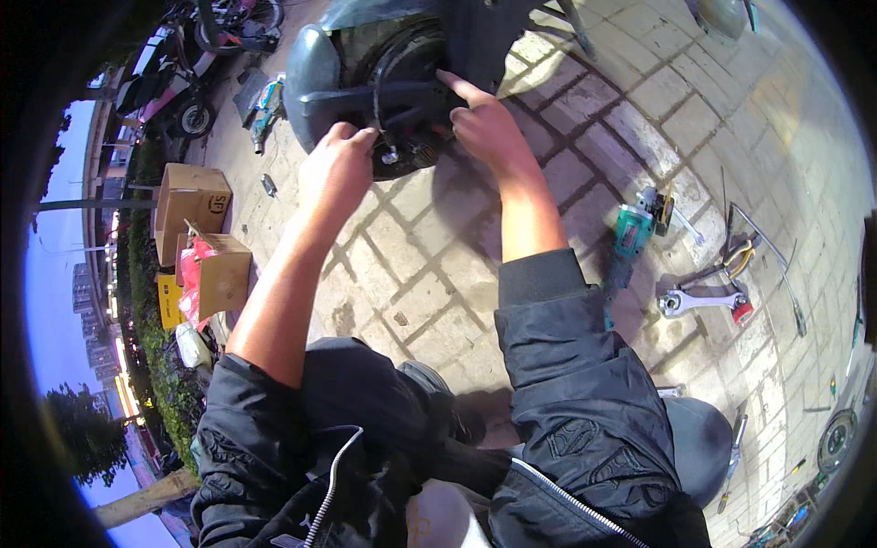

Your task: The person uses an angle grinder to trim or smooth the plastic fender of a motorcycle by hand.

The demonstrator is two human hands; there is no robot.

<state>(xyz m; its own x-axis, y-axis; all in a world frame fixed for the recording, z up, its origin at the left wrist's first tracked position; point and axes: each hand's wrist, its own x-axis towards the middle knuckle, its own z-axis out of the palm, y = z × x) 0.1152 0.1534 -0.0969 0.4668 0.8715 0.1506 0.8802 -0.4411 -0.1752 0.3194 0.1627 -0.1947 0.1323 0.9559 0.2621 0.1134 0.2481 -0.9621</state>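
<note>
In front of me is the wheel end of a scooter, with a grey-green fender (312, 78) and dark plastic body panels (484, 46). A black cable (375, 87) runs down over the wheel area to a small metal fitting (390, 155). My left hand (340, 169) is closed at the fender's lower edge, left of the cable; what its fingers pinch is hidden. My right hand (489, 128) has its index finger stretched out against the dark part beside the wheel, thumb apart from it, other fingers curled, and holds nothing visible.
On the paving at right lie a teal angle grinder (632, 228), a purple-grey wrench (702, 302) and other hand tools. At left are cardboard boxes (189, 205), another power tool (265, 114) and a parked scooter (169, 91). A loose wheel (836, 440) lies far right.
</note>
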